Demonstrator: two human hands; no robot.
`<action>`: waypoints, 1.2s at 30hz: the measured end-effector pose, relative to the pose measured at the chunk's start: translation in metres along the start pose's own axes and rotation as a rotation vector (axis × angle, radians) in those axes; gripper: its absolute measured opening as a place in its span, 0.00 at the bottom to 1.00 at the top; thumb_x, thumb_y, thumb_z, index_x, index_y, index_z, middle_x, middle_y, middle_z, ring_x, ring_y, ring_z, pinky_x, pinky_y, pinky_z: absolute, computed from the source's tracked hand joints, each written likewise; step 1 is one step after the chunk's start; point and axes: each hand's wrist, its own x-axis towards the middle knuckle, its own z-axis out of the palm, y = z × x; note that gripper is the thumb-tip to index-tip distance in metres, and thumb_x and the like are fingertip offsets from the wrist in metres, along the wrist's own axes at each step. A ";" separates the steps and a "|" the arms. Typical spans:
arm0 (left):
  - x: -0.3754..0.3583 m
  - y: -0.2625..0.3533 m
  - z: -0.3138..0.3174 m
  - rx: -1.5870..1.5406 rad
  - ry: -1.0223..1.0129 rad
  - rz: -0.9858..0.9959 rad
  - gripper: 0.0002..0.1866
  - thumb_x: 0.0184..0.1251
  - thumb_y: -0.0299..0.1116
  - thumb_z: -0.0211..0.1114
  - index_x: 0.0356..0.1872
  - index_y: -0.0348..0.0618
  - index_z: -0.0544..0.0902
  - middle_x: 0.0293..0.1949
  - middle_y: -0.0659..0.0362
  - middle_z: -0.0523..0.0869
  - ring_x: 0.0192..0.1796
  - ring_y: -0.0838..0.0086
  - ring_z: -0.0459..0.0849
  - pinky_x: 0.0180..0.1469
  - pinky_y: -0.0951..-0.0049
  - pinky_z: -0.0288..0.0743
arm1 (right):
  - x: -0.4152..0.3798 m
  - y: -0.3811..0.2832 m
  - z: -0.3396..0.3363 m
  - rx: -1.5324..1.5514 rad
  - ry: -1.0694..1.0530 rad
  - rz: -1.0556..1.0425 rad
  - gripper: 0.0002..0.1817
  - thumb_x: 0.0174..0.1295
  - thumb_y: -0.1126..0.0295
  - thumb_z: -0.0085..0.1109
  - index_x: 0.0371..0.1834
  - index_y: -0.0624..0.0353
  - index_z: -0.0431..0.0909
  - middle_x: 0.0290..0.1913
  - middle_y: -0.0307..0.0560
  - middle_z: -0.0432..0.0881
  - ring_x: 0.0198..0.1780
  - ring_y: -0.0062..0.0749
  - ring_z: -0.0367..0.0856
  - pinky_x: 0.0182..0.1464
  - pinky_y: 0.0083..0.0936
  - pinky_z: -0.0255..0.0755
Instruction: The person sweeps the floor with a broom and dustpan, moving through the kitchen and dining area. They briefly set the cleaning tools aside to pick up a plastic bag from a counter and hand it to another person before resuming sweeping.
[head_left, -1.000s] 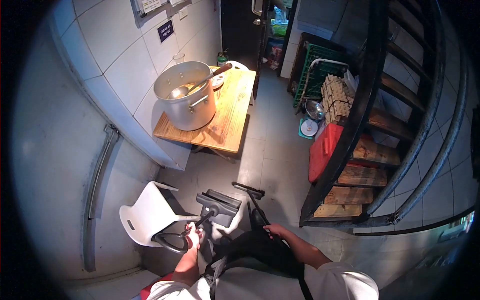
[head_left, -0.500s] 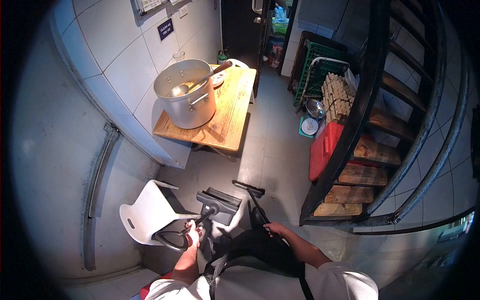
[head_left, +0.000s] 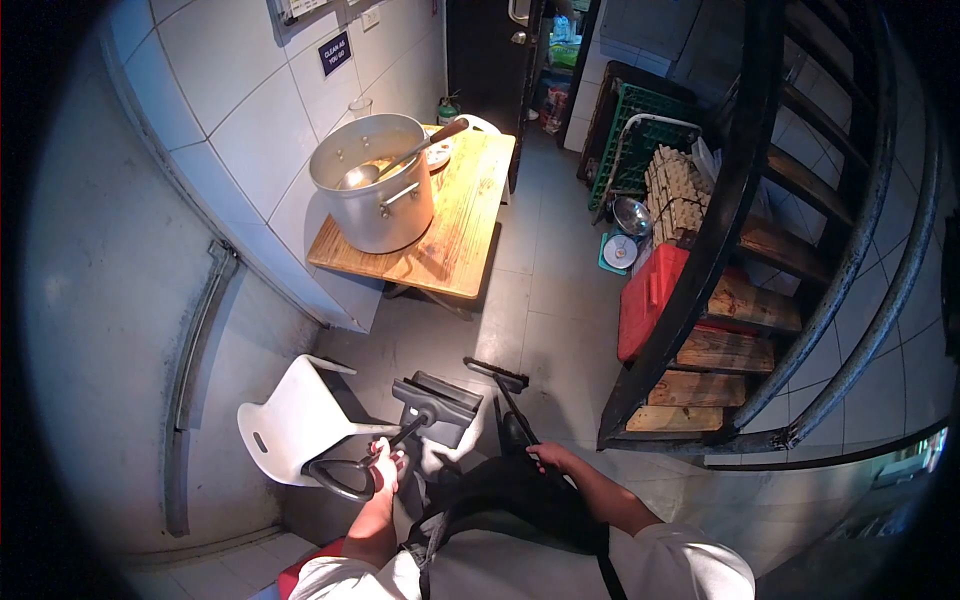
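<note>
My left hand [head_left: 384,466] is closed around the dark handle of a long-handled dustpan [head_left: 440,408], whose pan hangs low over the floor in front of me. The looped end of that handle reaches back beside a white chair [head_left: 290,420]. In my right hand [head_left: 546,457] is the black stick of a broom [head_left: 497,374]. The broom's narrow dark head is near the floor, just right of the dustpan and apart from it. My fingers are wrapped on both handles. The black apron hides the rear part of the broom stick.
A large metal pot [head_left: 372,190] with a ladle [head_left: 400,158] in it stands on a wooden table [head_left: 470,240] by the tiled wall. To the right rises a staircase [head_left: 725,350] with a metal rail. Behind it are a red box [head_left: 648,300], a scale [head_left: 619,251] and a green crate [head_left: 640,125].
The view has shifted very slightly. Both hands, the dustpan and the broom stay in nearly the same places.
</note>
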 end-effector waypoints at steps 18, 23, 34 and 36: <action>0.020 -0.012 -0.005 0.085 -0.004 0.021 0.12 0.65 0.47 0.49 0.45 0.56 0.69 0.41 0.60 0.78 0.35 0.73 0.81 0.28 0.77 0.76 | 0.007 0.005 -0.002 -0.005 -0.014 -0.023 0.17 0.59 0.58 0.52 0.43 0.60 0.71 0.18 0.39 0.68 0.13 0.24 0.67 0.17 0.24 0.65; 0.020 -0.013 -0.006 0.090 -0.010 0.020 0.12 0.66 0.46 0.49 0.44 0.56 0.69 0.40 0.60 0.77 0.35 0.74 0.81 0.28 0.77 0.76 | -0.003 -0.001 0.001 0.000 -0.022 -0.028 0.18 0.59 0.58 0.52 0.44 0.60 0.71 0.19 0.40 0.69 0.14 0.25 0.68 0.17 0.25 0.65; 0.032 -0.027 -0.012 -0.128 -0.108 -0.001 0.19 0.65 0.49 0.53 0.53 0.54 0.67 0.40 0.67 0.74 0.29 0.81 0.78 0.26 0.79 0.75 | 0.032 0.016 -0.008 -0.284 -0.004 -0.036 0.12 0.56 0.64 0.54 0.30 0.64 0.75 0.19 0.44 0.74 0.16 0.30 0.73 0.20 0.29 0.68; 0.024 -0.019 -0.009 -0.063 -0.094 -0.008 0.22 0.64 0.51 0.54 0.56 0.55 0.67 0.42 0.67 0.74 0.31 0.81 0.77 0.27 0.80 0.74 | 0.035 0.011 -0.010 -0.422 0.090 -0.097 0.11 0.54 0.67 0.55 0.24 0.64 0.75 0.20 0.45 0.76 0.18 0.30 0.75 0.22 0.29 0.69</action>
